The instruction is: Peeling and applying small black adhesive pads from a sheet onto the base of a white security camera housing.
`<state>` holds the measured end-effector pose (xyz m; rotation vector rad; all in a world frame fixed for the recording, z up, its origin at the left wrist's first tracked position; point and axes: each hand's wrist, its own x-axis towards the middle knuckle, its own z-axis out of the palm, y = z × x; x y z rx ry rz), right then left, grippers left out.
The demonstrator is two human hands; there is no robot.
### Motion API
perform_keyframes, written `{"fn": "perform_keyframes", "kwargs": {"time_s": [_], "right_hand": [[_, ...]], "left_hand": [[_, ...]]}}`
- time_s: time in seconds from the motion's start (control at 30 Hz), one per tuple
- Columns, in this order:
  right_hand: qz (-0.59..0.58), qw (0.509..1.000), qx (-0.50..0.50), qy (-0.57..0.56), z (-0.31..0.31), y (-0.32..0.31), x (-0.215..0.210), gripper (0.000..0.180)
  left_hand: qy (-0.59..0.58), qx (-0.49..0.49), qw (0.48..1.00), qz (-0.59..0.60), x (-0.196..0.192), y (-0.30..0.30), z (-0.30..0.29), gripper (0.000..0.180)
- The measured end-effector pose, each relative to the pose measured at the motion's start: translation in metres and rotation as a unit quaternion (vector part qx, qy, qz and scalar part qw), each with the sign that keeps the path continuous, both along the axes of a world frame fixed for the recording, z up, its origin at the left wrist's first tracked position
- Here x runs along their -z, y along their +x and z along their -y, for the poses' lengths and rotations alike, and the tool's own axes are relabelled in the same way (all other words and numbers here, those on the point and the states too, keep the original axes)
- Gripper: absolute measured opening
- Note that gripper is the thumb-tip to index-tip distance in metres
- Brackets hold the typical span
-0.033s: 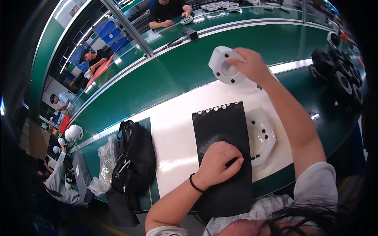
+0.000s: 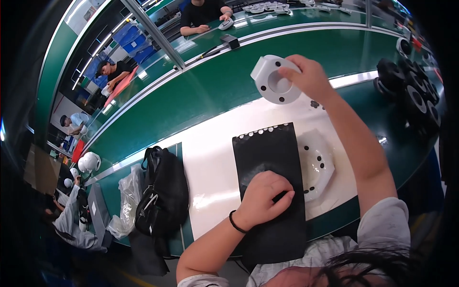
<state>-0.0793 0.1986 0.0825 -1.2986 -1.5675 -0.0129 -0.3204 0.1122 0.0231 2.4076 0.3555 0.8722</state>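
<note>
My right hand (image 2: 308, 76) holds a white rounded plastic housing (image 2: 260, 74) up over the far part of the white mat. Its thumb reaches into the housing's round opening, and several black dots sit around that opening. My left hand (image 2: 267, 196) rests on a long black sheet (image 2: 270, 155), its fingers curled under and its thumb bent alongside; whatever lies in the fingers is hidden. White round spots line the sheet's far edge. Beside the sheet lies a translucent white piece (image 2: 322, 172) with several black dots. Small dark pads (image 2: 314, 104) lie on the mat near my right wrist.
The white mat (image 2: 210, 167) covers part of a green bench. A black bag (image 2: 162, 196) and clear plastic wrapping (image 2: 128, 201) lie at left. Dark round parts (image 2: 411, 88) are heaped at right. Beyond a metal rail, other people work at benches; a black bracket (image 2: 231, 41) stands by the rail.
The housing in my right hand has tilted slightly, and the hand has shifted a little to the right. More of the small dark pads on the mat now shows. My left hand looks unmoved.
</note>
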Motion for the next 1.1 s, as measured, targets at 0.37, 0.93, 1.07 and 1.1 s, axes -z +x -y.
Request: {"fn": "perform_keyframes", "kwargs": {"time_s": [0.37,0.93,1.07,1.1], "right_hand": [[-0.270,0.898,-0.299,-0.176,0.106,-0.018,-0.046,0.017],[-0.228,0.891,-0.245,-0.308,0.084,0.004,-0.042,0.026],[-0.225,0.891,-0.252,-0.304,0.084,0.007,-0.041,0.025],[-0.226,0.891,-0.250,-0.305,0.084,0.007,-0.041,0.025]], "left_hand": [[0.025,0.016,1.000,0.002,-0.003,-0.001,0.005,0.011],[0.014,0.014,1.000,-0.007,-0.002,0.000,0.005,0.015],[0.013,0.013,1.000,-0.005,-0.002,0.001,0.006,0.015],[0.015,0.012,1.000,-0.004,-0.002,0.001,0.006,0.015]]}}
